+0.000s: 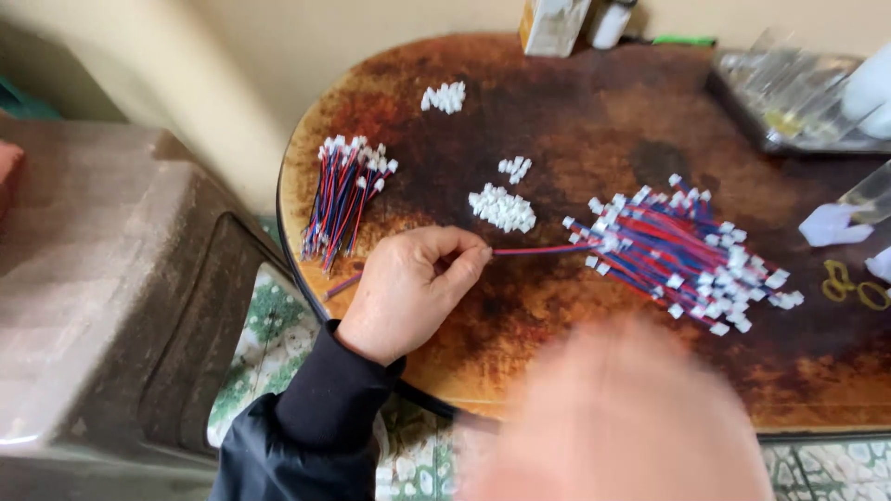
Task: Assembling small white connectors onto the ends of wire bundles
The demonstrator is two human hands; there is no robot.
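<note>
My left hand rests on the brown round table, pinching a red-and-blue wire pair that runs right toward a big pile of wired white connectors. My right hand is a blurred shape close to the camera at the bottom; what it holds cannot be made out. A neat bundle of red-and-blue wires lies at the table's left edge. Loose white connector housings sit just above my left hand, with two smaller heaps further back.
A grey-brown plastic stool stands left of the table. A clear tray sits at the back right, a carton at the back edge. Yellow scissors handles lie at the right. Patterned floor tiles show below.
</note>
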